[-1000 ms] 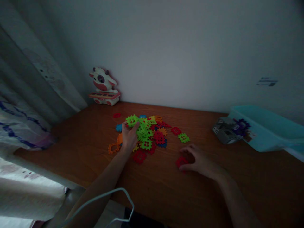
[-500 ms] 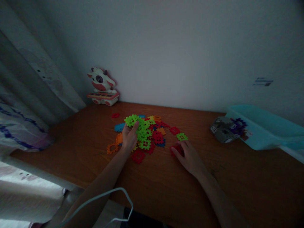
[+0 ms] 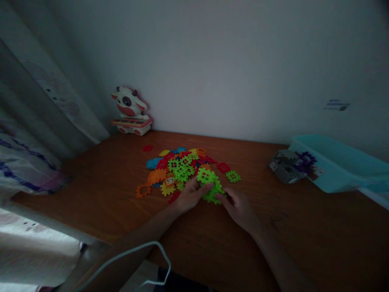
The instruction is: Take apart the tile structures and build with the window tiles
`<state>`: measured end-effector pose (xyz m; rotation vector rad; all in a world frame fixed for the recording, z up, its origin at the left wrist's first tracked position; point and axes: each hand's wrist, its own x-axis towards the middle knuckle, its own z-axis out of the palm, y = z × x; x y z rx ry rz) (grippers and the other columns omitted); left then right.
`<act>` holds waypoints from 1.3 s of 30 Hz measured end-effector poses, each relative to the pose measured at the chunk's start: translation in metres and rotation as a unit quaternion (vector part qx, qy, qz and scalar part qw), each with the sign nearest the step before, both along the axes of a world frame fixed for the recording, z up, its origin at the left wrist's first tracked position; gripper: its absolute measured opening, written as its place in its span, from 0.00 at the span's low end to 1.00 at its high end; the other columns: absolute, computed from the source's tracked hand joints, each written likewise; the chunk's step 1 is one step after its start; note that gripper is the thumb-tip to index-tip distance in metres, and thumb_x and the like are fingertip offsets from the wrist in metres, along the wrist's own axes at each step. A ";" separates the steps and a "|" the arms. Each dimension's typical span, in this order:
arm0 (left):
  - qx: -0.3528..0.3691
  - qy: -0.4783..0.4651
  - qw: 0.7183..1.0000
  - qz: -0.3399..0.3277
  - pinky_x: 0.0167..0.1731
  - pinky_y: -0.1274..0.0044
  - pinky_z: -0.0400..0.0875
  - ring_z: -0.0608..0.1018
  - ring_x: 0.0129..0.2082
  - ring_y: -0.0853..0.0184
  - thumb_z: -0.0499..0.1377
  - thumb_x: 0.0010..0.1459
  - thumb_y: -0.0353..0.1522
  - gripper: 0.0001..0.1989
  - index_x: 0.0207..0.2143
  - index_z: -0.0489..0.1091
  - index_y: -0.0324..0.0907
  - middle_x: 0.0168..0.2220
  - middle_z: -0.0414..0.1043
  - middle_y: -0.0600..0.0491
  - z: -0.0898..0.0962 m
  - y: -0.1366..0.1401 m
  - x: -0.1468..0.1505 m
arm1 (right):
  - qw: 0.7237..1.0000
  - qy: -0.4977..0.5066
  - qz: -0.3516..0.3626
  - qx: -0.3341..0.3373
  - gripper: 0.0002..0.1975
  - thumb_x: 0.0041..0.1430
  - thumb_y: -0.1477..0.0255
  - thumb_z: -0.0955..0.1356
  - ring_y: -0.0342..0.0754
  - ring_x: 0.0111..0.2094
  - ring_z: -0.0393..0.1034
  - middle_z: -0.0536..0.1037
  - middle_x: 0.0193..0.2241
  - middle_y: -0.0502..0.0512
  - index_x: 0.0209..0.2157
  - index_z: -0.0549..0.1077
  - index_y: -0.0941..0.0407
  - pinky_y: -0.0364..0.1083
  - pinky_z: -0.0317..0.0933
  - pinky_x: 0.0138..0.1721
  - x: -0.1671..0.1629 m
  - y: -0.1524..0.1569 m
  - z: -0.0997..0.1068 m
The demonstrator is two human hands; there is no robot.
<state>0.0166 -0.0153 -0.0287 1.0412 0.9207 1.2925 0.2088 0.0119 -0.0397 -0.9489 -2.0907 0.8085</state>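
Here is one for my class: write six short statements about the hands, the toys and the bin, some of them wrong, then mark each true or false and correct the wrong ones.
1. The left hand and right hand are both at the lime-green pieces. True.
2. A grey toy lies to the left of the turquoise bin. True.
3. The right hand is inside the turquoise bin. False: it is at the lime-green pieces.
4. The cow toy has a keyboard in front of it. True.
5. The turquoise bin is upside down. False: its open top faces up.
6. Just in front of the cow toy lies a blue piece. False: a lone red piece lies there.
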 end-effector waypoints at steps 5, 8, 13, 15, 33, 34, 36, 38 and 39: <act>-0.047 -0.086 0.994 -0.050 0.34 0.77 0.74 0.79 0.29 0.68 0.71 0.50 0.42 0.16 0.35 0.76 0.40 0.30 0.79 0.53 0.005 0.002 -0.003 | 1.000 -0.004 0.020 -0.008 0.16 0.65 0.57 0.65 0.47 0.26 0.70 0.76 0.24 0.50 0.30 0.74 0.51 0.45 0.64 0.30 0.000 -0.001 0.006; -0.075 -0.121 0.988 -0.059 0.34 0.77 0.74 0.79 0.28 0.68 0.71 0.49 0.41 0.16 0.33 0.77 0.38 0.29 0.79 0.51 0.007 0.001 -0.002 | 1.000 0.008 0.014 0.005 0.15 0.66 0.57 0.64 0.49 0.29 0.72 0.77 0.27 0.51 0.32 0.75 0.50 0.47 0.66 0.32 0.001 0.000 0.005; -0.099 -0.148 0.982 -0.058 0.37 0.75 0.75 0.81 0.30 0.66 0.71 0.50 0.41 0.15 0.31 0.77 0.37 0.31 0.80 0.48 0.006 0.003 -0.004 | 0.998 0.012 0.020 0.060 0.14 0.67 0.59 0.64 0.51 0.33 0.74 0.79 0.31 0.54 0.37 0.77 0.50 0.49 0.69 0.36 0.000 -0.002 0.006; -0.109 -0.161 0.980 -0.033 0.37 0.75 0.76 0.81 0.32 0.65 0.70 0.51 0.41 0.15 0.32 0.76 0.38 0.33 0.80 0.47 0.006 0.006 -0.010 | 0.997 0.016 0.010 0.074 0.13 0.67 0.60 0.64 0.52 0.33 0.75 0.79 0.32 0.55 0.38 0.77 0.50 0.49 0.69 0.37 0.000 -0.004 0.007; 0.000 0.105 0.988 -0.110 0.25 0.79 0.74 0.77 0.26 0.68 0.66 0.55 0.39 0.14 0.42 0.74 0.43 0.32 0.77 0.52 0.002 -0.002 -0.007 | 0.959 0.176 -0.053 -0.217 0.24 0.56 0.53 0.70 0.46 0.24 0.71 0.76 0.28 0.52 0.49 0.74 0.53 0.46 0.69 0.26 -0.008 0.004 0.005; -0.002 0.113 0.987 -0.118 0.25 0.79 0.74 0.76 0.25 0.69 0.66 0.55 0.38 0.13 0.42 0.74 0.43 0.32 0.77 0.53 0.003 -0.003 -0.008 | 0.959 0.172 -0.052 -0.222 0.23 0.55 0.53 0.70 0.46 0.23 0.70 0.76 0.28 0.51 0.47 0.75 0.53 0.46 0.68 0.25 -0.008 0.005 0.004; -0.024 0.108 0.984 -0.140 0.23 0.77 0.74 0.76 0.24 0.68 0.66 0.54 0.37 0.14 0.43 0.74 0.43 0.31 0.76 0.53 0.005 -0.005 -0.009 | 0.957 0.171 -0.050 -0.231 0.23 0.55 0.53 0.71 0.45 0.23 0.68 0.75 0.27 0.51 0.45 0.75 0.54 0.44 0.65 0.23 -0.008 0.004 0.002; -0.053 0.091 0.982 -0.156 0.21 0.76 0.74 0.76 0.23 0.67 0.66 0.54 0.36 0.13 0.42 0.74 0.43 0.30 0.76 0.52 0.006 -0.006 -0.010 | 0.955 0.174 -0.041 -0.237 0.23 0.55 0.53 0.71 0.44 0.22 0.67 0.75 0.29 0.51 0.47 0.74 0.53 0.43 0.63 0.21 -0.009 0.003 0.001; -0.067 0.081 0.982 -0.158 0.21 0.76 0.74 0.77 0.23 0.66 0.65 0.53 0.35 0.12 0.41 0.74 0.43 0.30 0.76 0.52 0.007 -0.006 -0.010 | 0.954 0.176 -0.034 -0.240 0.23 0.56 0.53 0.70 0.43 0.22 0.66 0.75 0.29 0.51 0.48 0.73 0.53 0.43 0.62 0.21 -0.010 0.002 0.001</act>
